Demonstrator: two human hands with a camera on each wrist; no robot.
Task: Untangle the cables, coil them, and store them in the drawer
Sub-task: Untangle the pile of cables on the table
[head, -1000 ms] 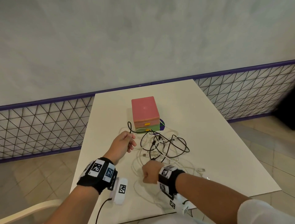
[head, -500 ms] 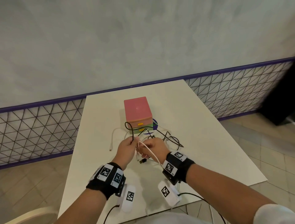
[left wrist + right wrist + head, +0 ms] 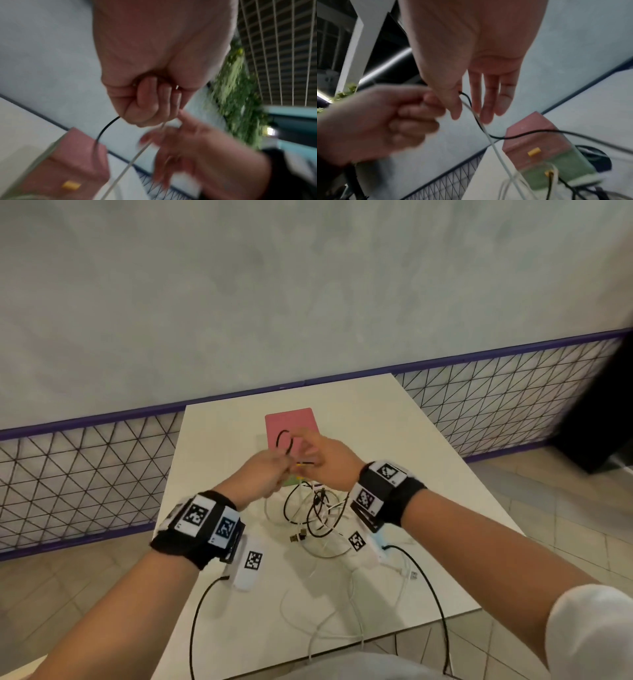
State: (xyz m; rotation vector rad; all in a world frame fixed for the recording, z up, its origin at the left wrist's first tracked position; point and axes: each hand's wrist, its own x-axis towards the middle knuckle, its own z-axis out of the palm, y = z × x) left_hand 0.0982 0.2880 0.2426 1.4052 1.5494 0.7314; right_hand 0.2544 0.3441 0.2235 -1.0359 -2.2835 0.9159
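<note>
Left hand point(image 3: 265, 474), fingers point(image 3: 147, 94) curled, grips the black cable point(image 3: 284, 440) and a white cable point(image 3: 137, 157) above the tabletop point(image 3: 212, 457); right hand point(image 3: 330, 462) pinches the black one just beside it, other fingers straight; the tangle point(image 3: 315, 511) lies below both, nearer than the drawer box point(image 3: 291, 419).

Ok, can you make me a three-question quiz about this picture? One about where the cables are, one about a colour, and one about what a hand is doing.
1. Where does the cable tangle lie?
A) in a drawer B) on the table C) on the floor
2. What colour is the drawer box on top?
A) blue B) brown C) pink
3. What is the left hand doing?
A) gripping a black cable B) lying flat C) pulling a handle

Answers: B, the cable tangle rests on the white table in front of the drawer box; C, its top is pink; A, the left hand's fingers are curled round the black cable, up in the air.
</note>
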